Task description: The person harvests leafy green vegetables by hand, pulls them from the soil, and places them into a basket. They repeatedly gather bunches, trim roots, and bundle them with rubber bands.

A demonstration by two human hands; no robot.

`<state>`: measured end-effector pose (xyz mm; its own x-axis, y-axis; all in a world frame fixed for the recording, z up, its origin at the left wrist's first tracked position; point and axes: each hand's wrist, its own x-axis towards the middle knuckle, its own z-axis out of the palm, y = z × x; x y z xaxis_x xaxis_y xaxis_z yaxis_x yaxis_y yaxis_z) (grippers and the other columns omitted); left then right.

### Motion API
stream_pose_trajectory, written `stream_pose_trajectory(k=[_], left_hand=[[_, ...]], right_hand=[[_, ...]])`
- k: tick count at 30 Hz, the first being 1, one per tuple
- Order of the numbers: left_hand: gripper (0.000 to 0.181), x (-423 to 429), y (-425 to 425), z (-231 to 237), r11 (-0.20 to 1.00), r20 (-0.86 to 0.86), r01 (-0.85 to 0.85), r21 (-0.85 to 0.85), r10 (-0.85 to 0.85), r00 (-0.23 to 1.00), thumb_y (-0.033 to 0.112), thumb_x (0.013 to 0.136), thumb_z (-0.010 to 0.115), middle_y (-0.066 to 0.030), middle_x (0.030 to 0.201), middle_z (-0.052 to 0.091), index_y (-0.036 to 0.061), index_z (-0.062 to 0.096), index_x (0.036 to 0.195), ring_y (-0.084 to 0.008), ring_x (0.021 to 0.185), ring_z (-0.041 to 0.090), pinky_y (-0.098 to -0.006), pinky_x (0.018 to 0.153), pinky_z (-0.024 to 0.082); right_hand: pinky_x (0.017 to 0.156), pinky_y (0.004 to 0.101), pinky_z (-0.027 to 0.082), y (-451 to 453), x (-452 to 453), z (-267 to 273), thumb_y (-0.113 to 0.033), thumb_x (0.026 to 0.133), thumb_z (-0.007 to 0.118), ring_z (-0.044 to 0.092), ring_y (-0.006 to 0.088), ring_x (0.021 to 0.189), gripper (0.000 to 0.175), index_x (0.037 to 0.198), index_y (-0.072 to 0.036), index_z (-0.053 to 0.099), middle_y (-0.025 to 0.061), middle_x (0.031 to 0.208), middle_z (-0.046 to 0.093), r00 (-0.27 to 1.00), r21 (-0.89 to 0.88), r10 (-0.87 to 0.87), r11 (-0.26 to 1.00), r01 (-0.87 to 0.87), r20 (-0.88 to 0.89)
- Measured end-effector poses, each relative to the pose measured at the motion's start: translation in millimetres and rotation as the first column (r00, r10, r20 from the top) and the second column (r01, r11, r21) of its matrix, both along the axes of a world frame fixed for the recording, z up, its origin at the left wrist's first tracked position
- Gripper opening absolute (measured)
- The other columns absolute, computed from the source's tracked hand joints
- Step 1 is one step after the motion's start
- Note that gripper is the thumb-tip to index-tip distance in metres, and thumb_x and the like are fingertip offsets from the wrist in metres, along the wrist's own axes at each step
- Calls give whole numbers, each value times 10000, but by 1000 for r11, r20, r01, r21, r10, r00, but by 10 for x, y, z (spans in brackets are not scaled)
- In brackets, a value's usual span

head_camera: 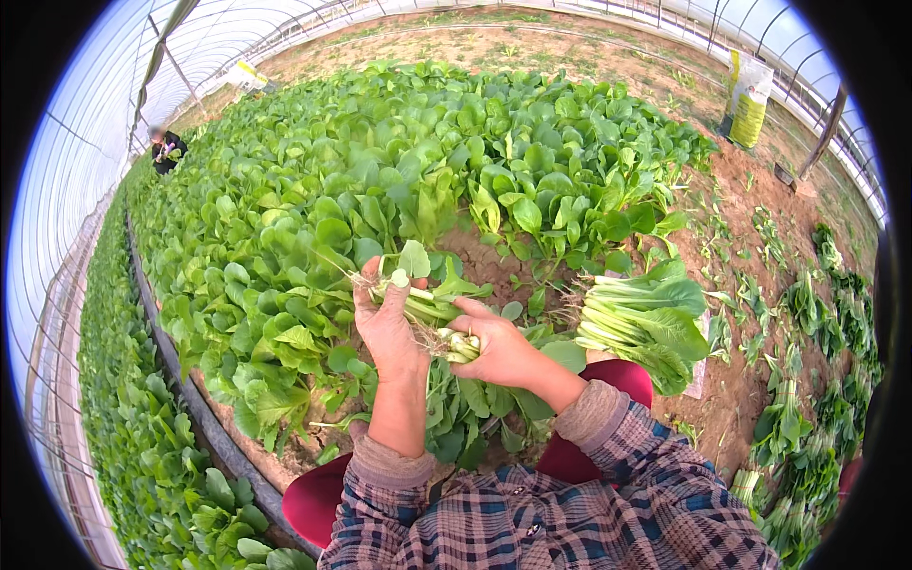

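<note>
My left hand (390, 324) holds a few leafy green plants by their root ends, with thin roots sticking out past the fingers and a small round leaf above the thumb. Close beside it, my right hand (491, 342) grips a small bunch of pale-stemmed leafy greens (462, 345), roots pointing toward my left wrist. The leaves of this bunch hang below my right hand. To the right, by my knee, a larger pile of pulled greens (634, 320) lies with its pale stems and roots facing left, over a light sheet (698, 370).
Dense rows of leafy greens (399, 157) stand ahead and left, beyond a dark hose or edging (192, 413). Tied bunches (784, 420) lie on the soil at right. A yellow-white sack (748, 107) stands back right. Another person (167, 151) crouches far left. Greenhouse hoops arch overhead.
</note>
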<state>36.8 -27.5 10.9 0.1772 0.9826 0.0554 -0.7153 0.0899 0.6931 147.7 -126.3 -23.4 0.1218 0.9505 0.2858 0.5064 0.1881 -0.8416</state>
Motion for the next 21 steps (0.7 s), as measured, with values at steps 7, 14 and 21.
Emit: stream_pose_trajectory(k=[7, 14, 21], left_hand=[[410, -76, -118, 208, 988, -11, 143, -55, -143, 990, -25, 846, 627, -70, 894, 618, 113, 556, 1225, -206, 718, 626, -368, 671, 561], [236, -349, 172, 458, 987, -21, 135, 87, -134, 991, 106, 931, 599, 39, 672, 445, 111, 601, 1167, -47, 523, 392, -180, 422, 321], [101, -701, 565, 212, 971, -432, -119, 207, 200, 879, 110, 952, 580, 56, 663, 496, 87, 614, 1045, -17, 488, 379, -180, 369, 253]], right_hand=[[855, 400, 488, -35, 52, 8, -184, 643, 780, 595, 334, 981, 528, 1127, -33, 633, 133, 1032, 574, 993, -86, 89, 992, -96, -78], [794, 429, 518, -163, 194, 119, -205, 663, 758, 637, 358, 926, 468, 1097, -76, 642, 190, 1086, 629, 958, -124, 121, 988, -91, 260], [821, 418, 524, -228, 413, 27, -233, 645, 768, 631, 349, 998, 500, 1111, -102, 640, 217, 1263, 571, 929, -96, -25, 993, 65, 368]])
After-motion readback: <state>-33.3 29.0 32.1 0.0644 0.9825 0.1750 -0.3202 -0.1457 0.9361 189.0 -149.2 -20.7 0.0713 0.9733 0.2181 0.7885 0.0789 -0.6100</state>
